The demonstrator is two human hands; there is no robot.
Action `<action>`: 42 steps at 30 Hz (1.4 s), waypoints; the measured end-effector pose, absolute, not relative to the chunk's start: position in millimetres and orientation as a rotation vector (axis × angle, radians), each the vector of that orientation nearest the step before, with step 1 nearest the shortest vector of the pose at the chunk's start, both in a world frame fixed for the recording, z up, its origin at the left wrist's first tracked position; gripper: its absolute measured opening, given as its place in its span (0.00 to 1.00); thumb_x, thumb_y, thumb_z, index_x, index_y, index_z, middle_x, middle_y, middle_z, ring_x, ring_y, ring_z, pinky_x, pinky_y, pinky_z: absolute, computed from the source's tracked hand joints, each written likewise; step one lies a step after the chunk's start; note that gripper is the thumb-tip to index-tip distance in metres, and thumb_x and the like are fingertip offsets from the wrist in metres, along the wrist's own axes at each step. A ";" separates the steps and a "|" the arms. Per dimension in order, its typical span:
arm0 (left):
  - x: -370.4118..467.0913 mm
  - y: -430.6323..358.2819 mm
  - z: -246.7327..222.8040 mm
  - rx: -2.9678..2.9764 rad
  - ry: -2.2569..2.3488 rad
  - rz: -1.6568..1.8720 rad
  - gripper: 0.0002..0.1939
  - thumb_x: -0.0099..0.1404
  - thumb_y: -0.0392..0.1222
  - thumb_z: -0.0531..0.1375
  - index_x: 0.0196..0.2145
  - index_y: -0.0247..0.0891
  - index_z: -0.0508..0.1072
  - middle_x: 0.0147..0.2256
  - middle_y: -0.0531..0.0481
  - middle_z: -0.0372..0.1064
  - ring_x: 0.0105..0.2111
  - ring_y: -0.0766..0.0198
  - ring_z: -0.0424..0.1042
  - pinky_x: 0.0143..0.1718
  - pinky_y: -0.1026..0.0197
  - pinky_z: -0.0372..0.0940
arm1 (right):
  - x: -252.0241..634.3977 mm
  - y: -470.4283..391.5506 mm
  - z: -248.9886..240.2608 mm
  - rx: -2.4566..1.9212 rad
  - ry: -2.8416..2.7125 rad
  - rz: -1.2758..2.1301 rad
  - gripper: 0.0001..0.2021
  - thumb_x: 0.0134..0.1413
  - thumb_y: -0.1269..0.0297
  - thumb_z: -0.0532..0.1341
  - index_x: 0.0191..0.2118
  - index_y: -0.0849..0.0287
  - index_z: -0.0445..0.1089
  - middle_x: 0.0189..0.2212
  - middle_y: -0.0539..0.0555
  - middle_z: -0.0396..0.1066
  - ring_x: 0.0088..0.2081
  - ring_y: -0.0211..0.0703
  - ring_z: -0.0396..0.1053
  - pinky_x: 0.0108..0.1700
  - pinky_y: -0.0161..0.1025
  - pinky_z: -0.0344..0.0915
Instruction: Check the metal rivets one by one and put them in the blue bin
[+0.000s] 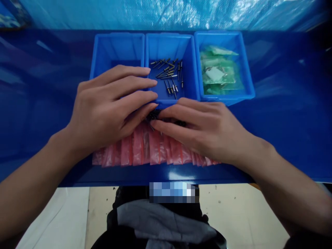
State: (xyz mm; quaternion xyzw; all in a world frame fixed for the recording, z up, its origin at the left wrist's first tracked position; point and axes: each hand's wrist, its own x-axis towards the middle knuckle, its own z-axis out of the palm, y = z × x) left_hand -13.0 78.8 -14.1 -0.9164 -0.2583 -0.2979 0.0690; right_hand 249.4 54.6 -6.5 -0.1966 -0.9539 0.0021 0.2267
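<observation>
My left hand (pixel 109 103) reaches over the front of the left and middle bins, its fingers stretched out and slightly apart. Its thumb tip touches a small dark cluster of rivets (pixel 153 114). From the other side, the thumb and index finger of my right hand (pixel 199 124) close around that cluster, just in front of the middle blue bin (pixel 172 102). More loose blind rivets (pixel 168 74) with thin pins lie inside this bin. Below both hands, pink plastic bags (pixel 138 148) form an overlapping row, partly hidden by the hands.
The left blue bin (pixel 118 45) is partly covered by my left hand. In the right blue bin (pixel 243 69) are green plastic packets (pixel 220 69). A blue sheet (pixel 155 14) hangs behind the blue table (pixel 285 114), whose front edge is close to my lap.
</observation>
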 end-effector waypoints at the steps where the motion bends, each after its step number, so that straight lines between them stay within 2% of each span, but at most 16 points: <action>1: -13.8 78.3 -13.6 -2.761 -0.765 -0.895 0.14 0.72 0.36 0.67 0.54 0.38 0.78 0.55 0.43 0.80 0.61 0.51 0.78 0.60 0.48 0.79 | 249.2 56.1 -9.6 -0.507 -2.698 -0.039 0.11 0.73 0.74 0.58 0.49 0.65 0.79 0.45 0.59 0.82 0.42 0.49 0.80 0.37 0.44 0.78; 6: -14.6 76.7 -12.0 -2.755 -0.780 -0.927 0.11 0.75 0.36 0.64 0.54 0.44 0.77 0.54 0.50 0.80 0.61 0.57 0.78 0.61 0.52 0.79 | 249.0 58.8 -15.6 -0.507 -2.699 -0.095 0.12 0.74 0.74 0.56 0.48 0.65 0.79 0.41 0.57 0.80 0.38 0.46 0.75 0.34 0.43 0.74; 9: -14.0 76.5 -12.1 -2.747 -0.800 -0.943 0.10 0.76 0.36 0.63 0.52 0.47 0.77 0.53 0.55 0.81 0.60 0.59 0.79 0.60 0.53 0.80 | 249.4 58.8 -13.9 -0.507 -2.702 -0.095 0.13 0.75 0.74 0.55 0.47 0.64 0.78 0.43 0.57 0.81 0.39 0.45 0.75 0.36 0.44 0.75; 13: -14.4 76.8 -11.7 -2.765 -0.799 -0.947 0.09 0.76 0.36 0.63 0.52 0.45 0.77 0.53 0.53 0.81 0.60 0.58 0.78 0.60 0.53 0.80 | 250.1 58.3 -14.0 -0.466 -2.731 -0.111 0.12 0.74 0.74 0.55 0.44 0.63 0.78 0.43 0.57 0.81 0.42 0.47 0.77 0.41 0.46 0.78; 18: -13.9 78.3 -11.7 -2.766 -0.778 -0.939 0.11 0.75 0.38 0.64 0.53 0.45 0.77 0.53 0.51 0.81 0.58 0.54 0.80 0.57 0.50 0.81 | 247.9 54.5 -10.5 -0.488 -2.565 -0.131 0.09 0.72 0.73 0.59 0.41 0.61 0.78 0.41 0.55 0.81 0.39 0.46 0.79 0.37 0.44 0.77; 20: -13.2 78.1 -10.2 -2.751 -0.743 -0.950 0.14 0.74 0.38 0.65 0.56 0.41 0.77 0.53 0.47 0.81 0.56 0.51 0.80 0.55 0.47 0.80 | 245.6 52.4 -3.5 -0.563 -2.393 0.004 0.09 0.72 0.72 0.60 0.40 0.58 0.77 0.40 0.52 0.80 0.39 0.42 0.79 0.38 0.41 0.77; 24: -16.5 76.7 -3.2 -2.732 -0.592 -0.999 0.22 0.70 0.40 0.68 0.59 0.33 0.74 0.50 0.41 0.81 0.51 0.48 0.81 0.51 0.46 0.80 | 241.9 47.6 12.3 -0.684 -2.017 0.503 0.13 0.70 0.77 0.61 0.40 0.52 0.78 0.38 0.50 0.82 0.42 0.37 0.81 0.44 0.34 0.79; 27: -22.8 75.2 2.4 -2.816 -0.519 -0.883 0.26 0.67 0.40 0.71 0.60 0.34 0.73 0.49 0.41 0.80 0.49 0.48 0.81 0.50 0.47 0.80 | 240.5 44.3 14.6 -0.764 -1.801 0.730 0.13 0.66 0.78 0.64 0.45 0.50 0.80 0.40 0.49 0.82 0.42 0.40 0.81 0.46 0.39 0.82; 30: -27.7 73.9 5.7 -2.867 -0.568 -0.852 0.24 0.67 0.39 0.71 0.58 0.40 0.73 0.48 0.45 0.81 0.48 0.52 0.82 0.49 0.49 0.80 | 238.7 42.5 10.5 -0.760 -1.726 0.828 0.12 0.64 0.79 0.66 0.44 0.55 0.80 0.40 0.49 0.81 0.40 0.41 0.82 0.46 0.41 0.84; 33: -28.8 72.6 7.0 -2.846 -0.610 -0.887 0.21 0.68 0.43 0.70 0.56 0.43 0.74 0.47 0.49 0.81 0.46 0.55 0.82 0.46 0.50 0.80 | 236.6 41.1 8.2 -0.767 -1.704 0.894 0.12 0.62 0.80 0.67 0.41 0.54 0.79 0.39 0.48 0.81 0.39 0.41 0.82 0.42 0.39 0.84; 36: -26.9 70.6 6.7 -2.834 -0.648 -0.853 0.20 0.67 0.44 0.71 0.54 0.46 0.74 0.47 0.51 0.82 0.45 0.55 0.83 0.43 0.50 0.80 | 236.2 39.1 9.3 -0.786 -1.685 0.925 0.13 0.62 0.81 0.67 0.41 0.53 0.79 0.39 0.48 0.81 0.39 0.41 0.83 0.41 0.39 0.84; 39: -24.5 69.1 4.6 -2.800 -0.744 -0.887 0.13 0.70 0.43 0.68 0.50 0.48 0.74 0.43 0.54 0.82 0.42 0.55 0.83 0.40 0.50 0.80 | 237.0 37.6 10.0 -0.789 -1.676 0.956 0.11 0.64 0.80 0.66 0.43 0.56 0.79 0.41 0.49 0.81 0.39 0.40 0.82 0.42 0.39 0.84; 42: -22.7 68.4 2.1 -2.794 -0.712 -0.876 0.07 0.72 0.40 0.65 0.47 0.46 0.74 0.41 0.52 0.81 0.42 0.55 0.82 0.40 0.49 0.79 | 237.2 38.0 9.2 -0.769 -1.686 0.956 0.10 0.63 0.80 0.67 0.41 0.58 0.78 0.40 0.49 0.80 0.39 0.38 0.81 0.42 0.37 0.83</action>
